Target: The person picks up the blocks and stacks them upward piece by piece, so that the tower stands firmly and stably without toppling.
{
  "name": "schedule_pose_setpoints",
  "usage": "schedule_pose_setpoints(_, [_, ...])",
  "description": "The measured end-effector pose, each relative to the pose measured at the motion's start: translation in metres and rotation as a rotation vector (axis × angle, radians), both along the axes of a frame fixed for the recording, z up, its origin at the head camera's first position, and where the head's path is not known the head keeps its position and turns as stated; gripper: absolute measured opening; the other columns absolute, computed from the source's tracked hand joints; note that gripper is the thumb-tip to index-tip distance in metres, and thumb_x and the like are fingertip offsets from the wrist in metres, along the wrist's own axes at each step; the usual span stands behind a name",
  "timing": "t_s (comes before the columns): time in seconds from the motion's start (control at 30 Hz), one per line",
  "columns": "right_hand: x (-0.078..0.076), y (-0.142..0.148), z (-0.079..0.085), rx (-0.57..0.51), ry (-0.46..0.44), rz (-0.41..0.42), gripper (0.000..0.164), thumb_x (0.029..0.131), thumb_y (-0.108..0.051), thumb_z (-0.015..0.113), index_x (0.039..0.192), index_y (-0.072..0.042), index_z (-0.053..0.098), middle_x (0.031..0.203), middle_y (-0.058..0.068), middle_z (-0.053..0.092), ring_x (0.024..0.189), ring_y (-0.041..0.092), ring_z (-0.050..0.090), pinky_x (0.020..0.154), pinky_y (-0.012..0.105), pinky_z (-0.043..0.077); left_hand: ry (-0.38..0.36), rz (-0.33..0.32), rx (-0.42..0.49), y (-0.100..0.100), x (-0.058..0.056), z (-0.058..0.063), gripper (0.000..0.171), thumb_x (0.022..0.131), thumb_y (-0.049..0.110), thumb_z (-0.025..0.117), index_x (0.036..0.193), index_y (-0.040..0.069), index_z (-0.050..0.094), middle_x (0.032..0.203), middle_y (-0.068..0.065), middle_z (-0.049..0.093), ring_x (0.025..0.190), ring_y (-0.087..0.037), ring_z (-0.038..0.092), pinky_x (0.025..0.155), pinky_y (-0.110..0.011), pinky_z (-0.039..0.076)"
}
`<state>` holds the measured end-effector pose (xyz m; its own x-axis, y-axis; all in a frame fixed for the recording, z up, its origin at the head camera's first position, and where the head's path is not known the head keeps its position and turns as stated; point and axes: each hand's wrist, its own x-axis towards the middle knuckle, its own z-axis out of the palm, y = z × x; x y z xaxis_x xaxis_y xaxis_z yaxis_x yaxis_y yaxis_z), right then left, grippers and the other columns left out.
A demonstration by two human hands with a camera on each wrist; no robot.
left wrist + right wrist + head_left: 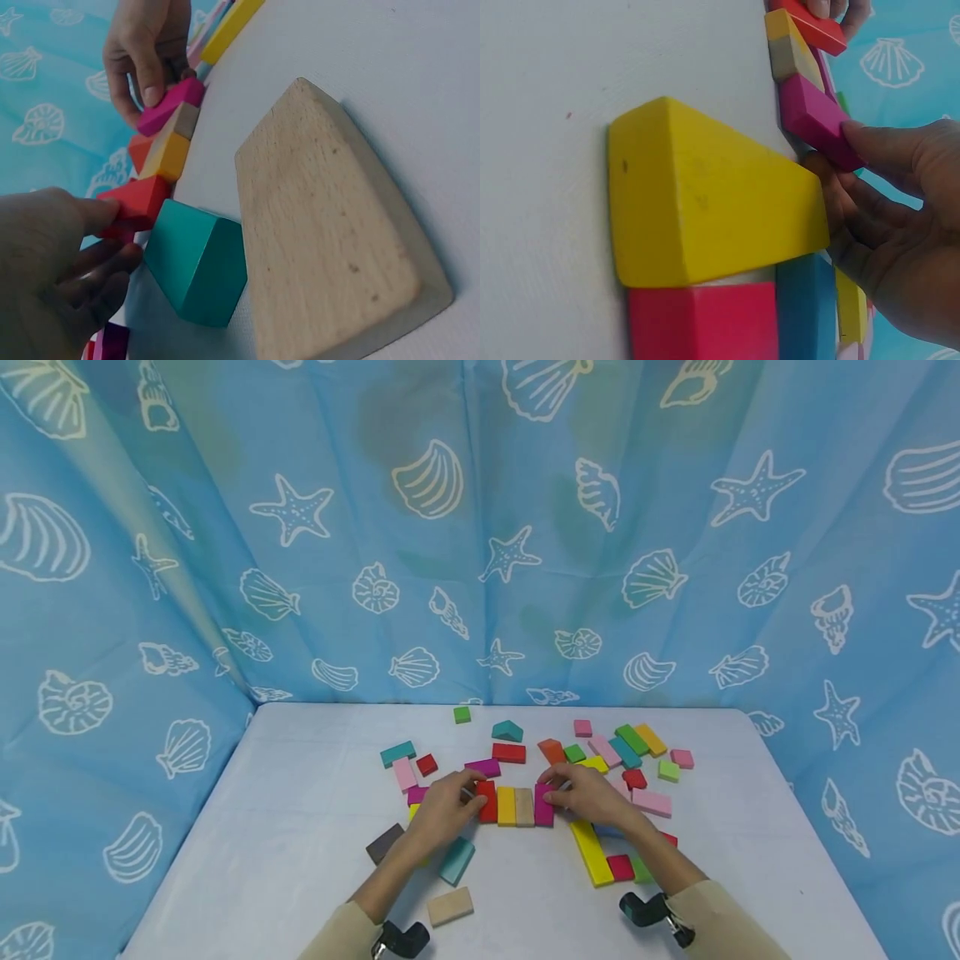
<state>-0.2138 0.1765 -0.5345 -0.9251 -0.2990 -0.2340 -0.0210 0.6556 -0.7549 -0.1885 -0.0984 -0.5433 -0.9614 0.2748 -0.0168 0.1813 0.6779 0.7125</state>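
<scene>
Four blocks form a row in the middle of the table: a red block point(487, 802), a yellow block point(506, 807), a plain wood block point(524, 807) and a magenta block point(543, 804). At the row's left end my left hand point(446, 810) pinches the red block between thumb and fingers. The magenta block at the other end is pinched by my right hand point(588, 793); its thumb point(889, 154) lies on the near face in the right wrist view. Teal block point(199, 262) and large wood block point(330, 225) lie closest in the left wrist view.
Behind the row lie a purple block point(482, 767), a red block point(509, 753) and a teal triangular block point(507, 731). Many coloured blocks cluster on the right, including a long yellow block point(592, 853). A dark block point(385, 843) sits left, on the white table point(300, 752).
</scene>
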Motion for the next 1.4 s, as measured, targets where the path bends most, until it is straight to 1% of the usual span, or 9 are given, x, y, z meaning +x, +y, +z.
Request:
schedule_pose_setpoints(0.23, [0.0012, -0.0041, -0.0007, 0.033, 0.003, -0.007, 0.028, 0.089, -0.017, 0.078, 0.115, -0.024, 0.07, 0.101, -0.003, 0.064, 0.089, 0.017, 0.06, 0.071, 0.028, 0.057, 0.027, 0.022, -0.049, 0.0012, 0.0007, -0.0021, 0.046, 0.09, 0.029, 0.077, 0.133, 0.021, 0.064, 0.113, 0.001, 0.062, 0.09, -0.01, 0.061, 0.076, -0.022, 0.056])
schedule_pose_setpoints(0.43, [0.0008, -0.0054, -0.0015, 0.047, 0.012, -0.003, 0.027, 0.09, -0.017, 0.076, 0.116, -0.024, 0.072, 0.102, -0.004, 0.064, 0.09, 0.016, 0.059, 0.071, 0.028, 0.056, 0.032, 0.008, -0.072, 0.0045, -0.0011, -0.0031, 0.048, 0.091, 0.029, 0.076, 0.136, 0.017, 0.064, 0.114, -0.002, 0.061, 0.089, -0.011, 0.058, 0.073, -0.021, 0.056])
schedule_pose_setpoints(0.6, [0.0004, -0.0064, -0.0027, 0.057, 0.019, -0.001, 0.027, 0.09, -0.017, 0.076, 0.116, -0.023, 0.072, 0.102, -0.005, 0.065, 0.09, 0.015, 0.058, 0.072, 0.028, 0.056, 0.022, 0.001, -0.099, 0.0068, -0.0035, -0.0043, 0.049, 0.091, 0.03, 0.075, 0.137, 0.015, 0.063, 0.116, -0.004, 0.06, 0.092, -0.012, 0.057, 0.074, -0.022, 0.056])
schedule_pose_setpoints(0.8, [0.0003, -0.0081, -0.0036, 0.091, 0.038, 0.01, 0.026, 0.09, -0.016, 0.076, 0.116, -0.021, 0.074, 0.1, -0.005, 0.064, 0.092, 0.014, 0.057, 0.075, 0.027, 0.056, 0.041, -0.017, -0.136, 0.0076, -0.0046, -0.006, 0.05, 0.091, 0.029, 0.076, 0.137, 0.013, 0.063, 0.117, -0.006, 0.06, 0.094, -0.013, 0.057, 0.075, -0.023, 0.056])
schedule_pose_setpoints(1.0, [0.0016, -0.0085, -0.0039, 0.111, 0.046, -0.004, 0.027, 0.089, -0.014, 0.077, 0.115, -0.02, 0.074, 0.099, -0.004, 0.063, 0.091, 0.014, 0.056, 0.073, 0.027, 0.056, 0.055, -0.04, -0.138, 0.0079, -0.0048, -0.0063, 0.049, 0.091, 0.028, 0.076, 0.137, 0.014, 0.064, 0.116, -0.005, 0.06, 0.093, -0.013, 0.056, 0.073, -0.019, 0.054])
schedule_pose_setpoints(1.23, [0.0014, -0.0093, -0.007, 0.105, 0.05, -0.031, 0.026, 0.089, -0.015, 0.077, 0.114, -0.022, 0.074, 0.1, -0.005, 0.064, 0.092, 0.014, 0.057, 0.076, 0.027, 0.056, 0.062, -0.051, -0.137, 0.007, -0.0042, -0.0058, 0.049, 0.092, 0.027, 0.075, 0.138, 0.014, 0.063, 0.115, -0.005, 0.06, 0.092, -0.012, 0.056, 0.074, -0.018, 0.053])
schedule_pose_setpoints(1.4, [0.0004, -0.0093, -0.0079, 0.103, 0.062, -0.038, 0.026, 0.09, -0.016, 0.076, 0.115, -0.023, 0.073, 0.101, -0.005, 0.064, 0.093, 0.014, 0.057, 0.077, 0.028, 0.056, 0.065, -0.06, -0.12, 0.0061, -0.0035, -0.0061, 0.05, 0.091, 0.027, 0.076, 0.138, 0.015, 0.063, 0.113, -0.003, 0.06, 0.092, -0.012, 0.056, 0.074, -0.017, 0.053])
